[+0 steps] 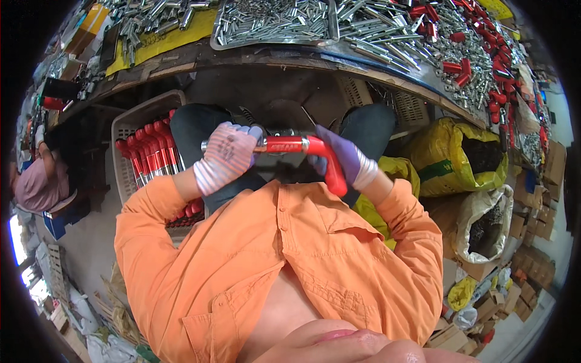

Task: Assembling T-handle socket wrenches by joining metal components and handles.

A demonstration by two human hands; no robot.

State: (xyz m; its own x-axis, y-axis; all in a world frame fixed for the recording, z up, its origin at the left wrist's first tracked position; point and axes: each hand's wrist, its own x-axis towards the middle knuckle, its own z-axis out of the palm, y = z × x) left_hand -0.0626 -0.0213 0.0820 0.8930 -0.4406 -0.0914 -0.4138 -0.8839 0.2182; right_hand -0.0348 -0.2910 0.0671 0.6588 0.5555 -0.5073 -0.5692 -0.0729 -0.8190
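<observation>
Across my lap lies a red tool [284, 144] with a bent, pistol-like handle and a shiny metal shaft; its exact kind I cannot make out. My left hand [227, 151], in a striped glove, is wrapped round the shaft, and bare metal sticks out past it on the left. Near the handle's bend, my right hand [346, 156], in a purple and white glove, grips the tool from the far side. The red handle end points down toward my body. Part of the right fingers is hidden behind the tool.
Left of my legs stands a plastic basket [120, 124] of similar red-handled tools [148, 148]. The workbench [272, 55] ahead bears a metal tray [332, 37], metal rods and red parts. Yellow [436, 142] and white [463, 233] sacks sit at right. Another person [42, 181] sits far left.
</observation>
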